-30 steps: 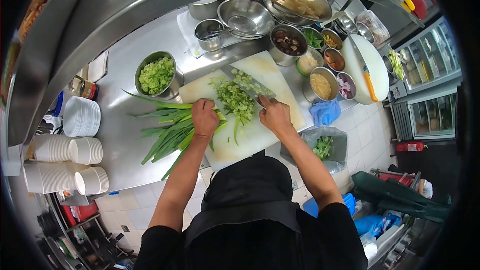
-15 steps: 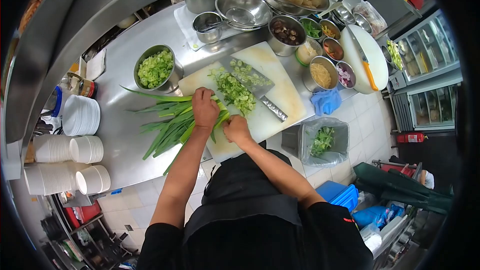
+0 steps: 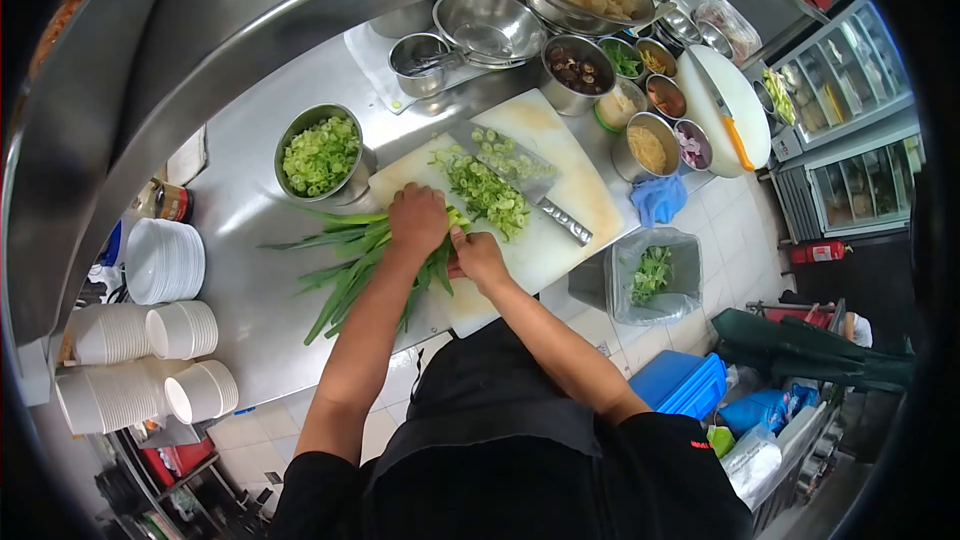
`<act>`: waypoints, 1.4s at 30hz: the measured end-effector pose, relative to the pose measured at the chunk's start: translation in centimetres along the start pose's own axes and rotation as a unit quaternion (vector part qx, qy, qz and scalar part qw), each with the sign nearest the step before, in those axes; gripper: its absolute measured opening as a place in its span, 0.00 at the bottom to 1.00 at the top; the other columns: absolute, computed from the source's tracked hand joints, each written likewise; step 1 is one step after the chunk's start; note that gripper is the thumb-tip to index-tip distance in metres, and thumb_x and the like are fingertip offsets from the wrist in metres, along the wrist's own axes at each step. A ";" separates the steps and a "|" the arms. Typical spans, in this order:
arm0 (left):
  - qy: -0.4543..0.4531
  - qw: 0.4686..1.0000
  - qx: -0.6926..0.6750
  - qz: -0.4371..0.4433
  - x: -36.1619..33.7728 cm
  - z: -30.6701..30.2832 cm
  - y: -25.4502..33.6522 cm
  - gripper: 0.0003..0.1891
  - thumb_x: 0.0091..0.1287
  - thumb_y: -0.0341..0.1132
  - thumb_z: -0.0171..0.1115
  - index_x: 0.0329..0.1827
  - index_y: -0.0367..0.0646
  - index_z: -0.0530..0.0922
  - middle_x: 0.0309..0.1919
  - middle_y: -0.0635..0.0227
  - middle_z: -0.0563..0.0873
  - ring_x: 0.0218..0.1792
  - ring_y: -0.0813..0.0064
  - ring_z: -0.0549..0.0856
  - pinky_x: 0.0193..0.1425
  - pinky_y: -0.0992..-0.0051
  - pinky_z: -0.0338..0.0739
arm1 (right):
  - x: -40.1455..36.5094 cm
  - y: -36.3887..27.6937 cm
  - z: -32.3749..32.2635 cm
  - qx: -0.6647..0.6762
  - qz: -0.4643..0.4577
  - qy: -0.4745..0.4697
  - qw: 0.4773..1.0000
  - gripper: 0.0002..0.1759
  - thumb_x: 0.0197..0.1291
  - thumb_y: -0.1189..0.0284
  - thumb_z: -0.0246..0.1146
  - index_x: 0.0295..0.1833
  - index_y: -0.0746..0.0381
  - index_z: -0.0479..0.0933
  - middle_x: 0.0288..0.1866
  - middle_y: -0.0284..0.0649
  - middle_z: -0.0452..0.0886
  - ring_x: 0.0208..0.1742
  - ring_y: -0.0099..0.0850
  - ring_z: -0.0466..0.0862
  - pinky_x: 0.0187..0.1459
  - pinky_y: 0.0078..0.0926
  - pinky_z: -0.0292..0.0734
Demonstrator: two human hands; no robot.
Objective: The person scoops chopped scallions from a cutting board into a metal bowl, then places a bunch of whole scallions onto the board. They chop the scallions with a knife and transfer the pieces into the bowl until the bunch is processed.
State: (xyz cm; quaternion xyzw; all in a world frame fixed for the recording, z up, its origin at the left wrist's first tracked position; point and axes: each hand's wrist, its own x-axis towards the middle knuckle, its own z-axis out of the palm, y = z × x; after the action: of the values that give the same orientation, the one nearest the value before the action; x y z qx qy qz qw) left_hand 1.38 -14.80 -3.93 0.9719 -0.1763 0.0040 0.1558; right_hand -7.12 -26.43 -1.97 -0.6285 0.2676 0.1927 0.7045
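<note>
My left hand point(image 3: 418, 220) is closed over a bunch of green onions point(image 3: 345, 255), whose long green leaves fan out to the left over the steel counter. Close beside it, my right hand point(image 3: 478, 258) has its fingers curled at the cut ends of the same bunch; exactly what they grip is partly hidden. Both hands are at the left part of a white cutting board point(image 3: 585, 180). Chopped green onion point(image 3: 485, 192) lies in a pile on the board. Against the pile rests a cleaver point(image 3: 565, 220), blade flat and handle toward me.
A steel pot of chopped green onion point(image 3: 320, 155) stands behind the bunch. Pots of ingredients point(image 3: 578, 75) line the back right, near a round white board with a knife point(image 3: 735, 130). Stacked white bowls point(image 3: 165, 260) stand left. A lined bin point(image 3: 655, 280) sits below the board's right edge.
My right hand has come up against the cut ends of the green onions, next to my left hand. The leaves have shifted slightly. The whole view has tilted a little.
</note>
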 end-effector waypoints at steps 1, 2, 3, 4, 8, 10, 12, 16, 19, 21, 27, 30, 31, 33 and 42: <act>-0.023 0.998 -0.014 -0.056 -0.3 -1.6 1.8 0.16 0.71 0.39 0.48 0.50 0.39 0.80 0.46 0.51 0.81 0.51 0.50 0.80 0.58 0.51 0.71 | 0.3 0.4 0.7 0.015 -0.015 0.040 0.999 0.27 0.73 0.59 0.56 0.34 0.77 0.77 0.27 0.48 0.81 0.23 0.36 0.83 0.26 0.32 0.83; -0.048 0.992 -0.028 -0.114 -0.8 -2.3 2.8 0.19 0.73 0.41 0.45 0.54 0.38 0.79 0.49 0.49 0.81 0.53 0.49 0.80 0.59 0.50 0.70 | 0.5 0.7 1.3 0.030 -0.027 0.080 0.996 0.26 0.73 0.61 0.56 0.31 0.76 0.77 0.22 0.47 0.80 0.20 0.35 0.82 0.24 0.31 0.82; -0.052 0.992 -0.030 -0.111 -1.2 -2.0 2.7 0.19 0.73 0.41 0.45 0.54 0.38 0.79 0.49 0.49 0.81 0.53 0.49 0.80 0.59 0.50 0.70 | 0.7 0.8 1.7 0.030 -0.024 0.084 0.996 0.26 0.73 0.61 0.56 0.31 0.76 0.77 0.22 0.47 0.80 0.20 0.35 0.82 0.24 0.31 0.82; -0.028 0.991 -0.047 -0.118 -1.5 -1.6 2.7 0.20 0.74 0.42 0.45 0.57 0.37 0.78 0.51 0.48 0.81 0.54 0.48 0.79 0.60 0.51 0.70 | 0.8 1.0 1.9 0.013 -0.016 0.104 0.994 0.25 0.72 0.63 0.57 0.30 0.75 0.78 0.22 0.46 0.80 0.20 0.34 0.82 0.23 0.30 0.81; 0.107 0.987 -0.078 -0.087 -3.2 -0.4 2.9 0.22 0.73 0.41 0.46 0.60 0.35 0.76 0.51 0.51 0.82 0.54 0.50 0.78 0.61 0.53 0.66 | 2.4 3.6 1.4 -0.058 -0.052 0.144 0.986 0.22 0.70 0.65 0.59 0.28 0.72 0.79 0.21 0.43 0.80 0.18 0.31 0.80 0.23 0.27 0.80; 0.142 0.985 -0.065 -0.080 -3.3 -0.2 3.3 0.22 0.72 0.41 0.46 0.59 0.35 0.76 0.50 0.51 0.81 0.53 0.51 0.78 0.61 0.53 0.66 | 1.9 2.6 0.5 0.000 -0.032 0.107 0.994 0.22 0.70 0.64 0.60 0.27 0.71 0.79 0.21 0.43 0.80 0.18 0.30 0.80 0.23 0.26 0.80; 0.177 0.980 -0.045 -0.076 -3.6 0.0 3.6 0.22 0.72 0.41 0.46 0.59 0.35 0.77 0.50 0.51 0.81 0.53 0.51 0.78 0.61 0.53 0.66 | 1.1 1.8 -0.5 0.060 -0.011 0.064 0.996 0.22 0.69 0.64 0.61 0.27 0.71 0.79 0.21 0.43 0.81 0.18 0.29 0.80 0.23 0.26 0.81; 0.179 0.980 -0.029 -0.080 -3.4 0.3 3.5 0.21 0.72 0.40 0.47 0.59 0.35 0.76 0.51 0.51 0.81 0.53 0.50 0.79 0.61 0.53 0.67 | 1.0 2.0 -0.3 0.018 0.028 0.019 0.999 0.18 0.70 0.67 0.60 0.28 0.68 0.78 0.23 0.40 0.81 0.20 0.26 0.80 0.25 0.24 0.80; 0.131 0.986 -0.011 -0.099 -2.7 0.1 3.5 0.20 0.72 0.39 0.48 0.59 0.36 0.77 0.51 0.51 0.81 0.52 0.48 0.79 0.58 0.53 0.70 | 3.6 6.6 1.7 0.062 -0.085 0.115 0.988 0.14 0.63 0.72 0.63 0.27 0.69 0.80 0.20 0.42 0.80 0.19 0.29 0.74 0.25 0.33 0.68; 0.091 0.989 -0.003 -0.114 -2.6 0.3 3.7 0.20 0.72 0.38 0.48 0.59 0.36 0.77 0.51 0.51 0.81 0.51 0.48 0.79 0.57 0.54 0.71 | 3.3 6.3 2.4 0.100 -0.077 0.101 0.987 0.13 0.62 0.73 0.62 0.27 0.70 0.80 0.20 0.42 0.80 0.21 0.29 0.74 0.27 0.33 0.69; 0.209 0.973 0.017 -0.101 -3.2 1.1 4.9 0.21 0.71 0.39 0.46 0.59 0.37 0.78 0.52 0.52 0.82 0.54 0.50 0.80 0.61 0.55 0.70 | 2.1 -0.1 -3.2 0.018 0.030 -0.094 0.995 0.10 0.57 0.78 0.60 0.30 0.76 0.79 0.24 0.47 0.82 0.23 0.35 0.86 0.24 0.34 0.84; 0.227 0.970 0.019 -0.082 -3.1 1.3 4.8 0.20 0.71 0.38 0.46 0.58 0.36 0.78 0.53 0.52 0.82 0.54 0.50 0.79 0.61 0.55 0.69 | 2.2 -1.6 -5.6 -0.046 0.041 -0.131 0.989 0.07 0.55 0.78 0.61 0.30 0.73 0.80 0.24 0.49 0.83 0.24 0.41 0.86 0.26 0.34 0.83; 0.230 0.969 0.032 -0.082 -3.0 1.3 5.0 0.20 0.70 0.37 0.46 0.58 0.37 0.78 0.51 0.52 0.82 0.53 0.50 0.80 0.61 0.56 0.69 | 2.1 -1.3 -6.6 -0.192 -0.147 -0.038 0.970 0.05 0.55 0.78 0.62 0.31 0.71 0.80 0.25 0.50 0.83 0.25 0.44 0.85 0.29 0.36 0.82; 0.227 0.968 0.038 -0.096 -3.1 1.5 4.9 0.20 0.69 0.37 0.46 0.58 0.37 0.78 0.51 0.52 0.82 0.53 0.51 0.80 0.61 0.56 0.69 | 0.3 -3.2 -9.5 -0.293 -0.244 0.089 0.920 0.05 0.52 0.77 0.65 0.36 0.64 0.79 0.29 0.51 0.83 0.36 0.50 0.83 0.39 0.41 0.79; 0.234 0.969 0.018 -0.077 -2.9 1.5 6.5 0.19 0.66 0.33 0.49 0.59 0.38 0.75 0.48 0.55 0.83 0.49 0.54 0.80 0.59 0.57 0.71 | 1.7 -6.8 -15.7 -0.473 -0.351 0.088 0.804 0.25 0.50 0.79 0.61 0.57 0.65 0.68 0.38 0.54 0.83 0.37 0.52 0.84 0.41 0.49 0.77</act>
State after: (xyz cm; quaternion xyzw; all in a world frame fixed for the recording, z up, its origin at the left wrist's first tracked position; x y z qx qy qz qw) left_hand -3.64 -20.09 -3.61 0.9573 -0.0591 0.2220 0.1753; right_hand -3.82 -42.97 1.25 -0.9487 -0.0352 -0.0211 0.3134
